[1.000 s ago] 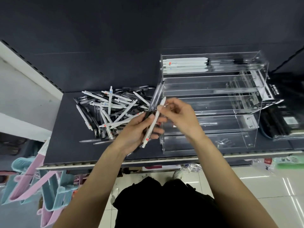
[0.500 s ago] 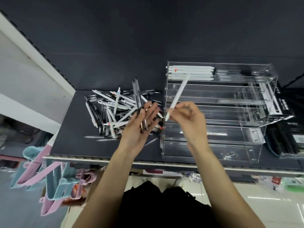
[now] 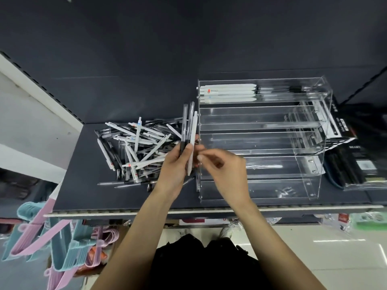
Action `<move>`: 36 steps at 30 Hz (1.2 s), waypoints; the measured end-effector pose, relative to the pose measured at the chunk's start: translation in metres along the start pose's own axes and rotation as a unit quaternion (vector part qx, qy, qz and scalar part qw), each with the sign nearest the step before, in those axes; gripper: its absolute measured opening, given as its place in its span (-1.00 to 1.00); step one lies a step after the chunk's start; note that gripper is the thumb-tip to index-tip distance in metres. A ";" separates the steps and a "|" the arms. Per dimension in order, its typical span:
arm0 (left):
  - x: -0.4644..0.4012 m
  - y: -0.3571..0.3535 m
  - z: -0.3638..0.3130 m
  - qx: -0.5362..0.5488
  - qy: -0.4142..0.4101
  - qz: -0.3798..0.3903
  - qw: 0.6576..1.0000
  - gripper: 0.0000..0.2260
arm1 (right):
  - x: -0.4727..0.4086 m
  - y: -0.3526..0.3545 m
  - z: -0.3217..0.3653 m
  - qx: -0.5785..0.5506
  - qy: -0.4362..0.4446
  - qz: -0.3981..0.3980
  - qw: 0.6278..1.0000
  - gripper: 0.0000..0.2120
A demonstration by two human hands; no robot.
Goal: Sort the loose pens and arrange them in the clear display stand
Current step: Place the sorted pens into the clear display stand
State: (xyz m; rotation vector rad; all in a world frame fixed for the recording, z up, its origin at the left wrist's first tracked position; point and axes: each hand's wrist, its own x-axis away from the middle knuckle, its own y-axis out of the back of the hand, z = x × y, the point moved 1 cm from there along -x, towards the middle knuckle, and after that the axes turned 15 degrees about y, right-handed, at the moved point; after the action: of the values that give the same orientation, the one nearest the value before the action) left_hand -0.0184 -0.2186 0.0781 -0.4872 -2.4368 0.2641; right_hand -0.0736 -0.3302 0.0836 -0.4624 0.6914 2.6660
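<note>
A heap of loose white, black and clear pens (image 3: 136, 149) lies on the dark shelf (image 3: 83, 185), left of the clear display stand (image 3: 293, 164). The stand's top tier holds a row of white pens (image 3: 228, 93) and, to their right, dark pens (image 3: 282, 90); one clear pen lies in a middle tier. My left hand (image 3: 176, 166) grips an upright bundle at the stand's left wall: two dark pens (image 3: 185, 122) and a white pen (image 3: 193, 132) under the thumb. My right hand (image 3: 228, 172) is pinched just right of that white pen, and nothing shows between its fingers.
Black boxes of pens (image 3: 356, 164) stand against the stand's right side. The shelf's pale front edge (image 3: 209, 211) runs below my wrists. Pink and teal hangers (image 3: 62, 248) hang under the shelf at the left. A white upright (image 3: 31, 122) borders the shelf's left end.
Half a second ago my right hand held the white pen up toward the stand's upper tiers. That pen now sits in my left hand's bundle, and my right hand has dropped beside it.
</note>
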 end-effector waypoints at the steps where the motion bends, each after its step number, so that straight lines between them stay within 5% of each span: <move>1: -0.001 -0.001 0.001 -0.029 -0.006 -0.007 1.000 -0.78 | -0.002 0.009 -0.003 0.016 -0.002 -0.021 1.000 -0.92; 10: -0.007 -0.037 -0.012 -0.307 0.033 0.124 0.943 -0.86 | -0.030 0.093 -0.027 -0.060 -0.060 -0.037 0.996 -0.66; 21: -0.029 -0.130 0.001 -0.264 0.037 0.198 0.943 -0.82 | -0.034 0.145 -0.048 -0.266 -0.155 -0.114 0.945 -0.76; 27: -0.036 -0.149 0.003 -0.335 0.036 0.234 0.912 -0.80 | -0.049 0.175 -0.055 -0.110 -0.106 0.055 0.987 -0.89; 31: -0.040 -0.154 0.003 -0.327 0.032 0.230 0.916 -0.84 | -0.068 0.182 -0.043 -0.027 -0.054 0.194 0.979 -0.88; 33: -0.039 -0.156 0.003 -0.290 0.028 0.204 0.935 -0.87 | -0.074 0.178 -0.042 -0.005 -0.055 0.191 0.980 -0.91; 36: -0.038 -0.153 0.001 -0.174 0.013 0.115 0.978 -0.91 | -0.071 0.172 -0.049 0.004 -0.057 0.103 0.993 -0.67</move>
State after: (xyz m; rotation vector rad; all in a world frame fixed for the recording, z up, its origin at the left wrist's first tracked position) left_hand -0.0343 -0.3738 0.1031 -0.9217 -2.4075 -0.0788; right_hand -0.0698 -0.5139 0.1393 -0.2453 0.7511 2.8538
